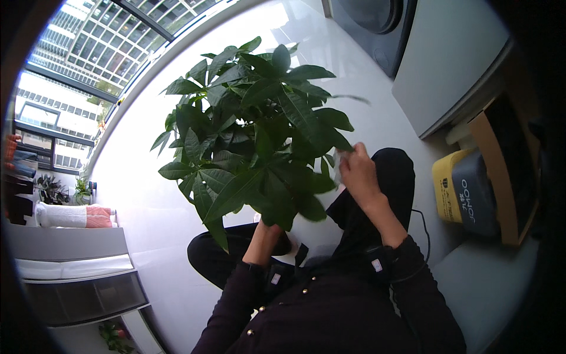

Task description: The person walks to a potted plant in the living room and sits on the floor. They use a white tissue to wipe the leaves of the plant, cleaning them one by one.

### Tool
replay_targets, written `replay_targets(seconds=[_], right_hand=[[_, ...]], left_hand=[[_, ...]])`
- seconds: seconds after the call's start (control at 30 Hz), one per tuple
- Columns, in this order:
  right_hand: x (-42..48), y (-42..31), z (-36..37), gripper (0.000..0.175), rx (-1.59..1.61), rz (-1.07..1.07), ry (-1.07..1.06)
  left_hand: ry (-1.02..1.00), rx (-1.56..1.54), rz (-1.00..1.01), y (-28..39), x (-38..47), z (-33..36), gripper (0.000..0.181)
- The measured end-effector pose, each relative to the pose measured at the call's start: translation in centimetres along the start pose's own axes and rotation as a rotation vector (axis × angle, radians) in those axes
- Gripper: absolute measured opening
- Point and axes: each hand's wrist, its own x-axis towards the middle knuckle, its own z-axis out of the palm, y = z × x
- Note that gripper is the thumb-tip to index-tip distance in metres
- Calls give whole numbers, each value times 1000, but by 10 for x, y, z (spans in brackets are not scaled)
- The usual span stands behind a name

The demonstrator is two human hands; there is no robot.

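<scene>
A bushy potted-type plant with broad green palmate leaves (pixel 247 128), probably a money tree, stands on the floor in front of me; its foliage hides the base and any pot. My right hand (pixel 359 175) is at the right edge of the foliage, fingers closed on a thin whitish sheet (pixel 338 168) beside a leaf tip. What the sheet is made of is unclear. Under the lower leaves, my left hand (pixel 269 231) is mostly covered, so its grip cannot be seen. My bent knees in black trousers (pixel 393 177) flank the lower side of the plant.
Pale glossy floor tiles (pixel 159 261) surround the plant. At right are a yellow and grey package (pixel 464 192) bearing writing, a cardboard box (pixel 497 168) and a white cabinet (pixel 446 57). A front-loading washing machine (pixel 376 31) stands above. Shelving (pixel 84 301) and windows (pixel 110 40) line the left.
</scene>
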Motion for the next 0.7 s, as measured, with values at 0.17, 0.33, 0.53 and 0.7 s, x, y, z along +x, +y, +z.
replay_targets(seconds=[0.17, 0.33, 0.53, 0.7], right_hand=[[10, 7, 7, 26, 187, 70, 109], [9, 17, 14, 23, 192, 64, 116], [3, 22, 10, 23, 286, 83, 189], [-1, 6, 19, 22, 326, -65, 267]], left_hand=[[45, 800, 144, -45, 32, -14, 44], [95, 683, 206, -51, 15, 2, 43], [93, 534, 205, -29, 10, 27, 43], [115, 390, 227, -24, 17, 31, 42]])
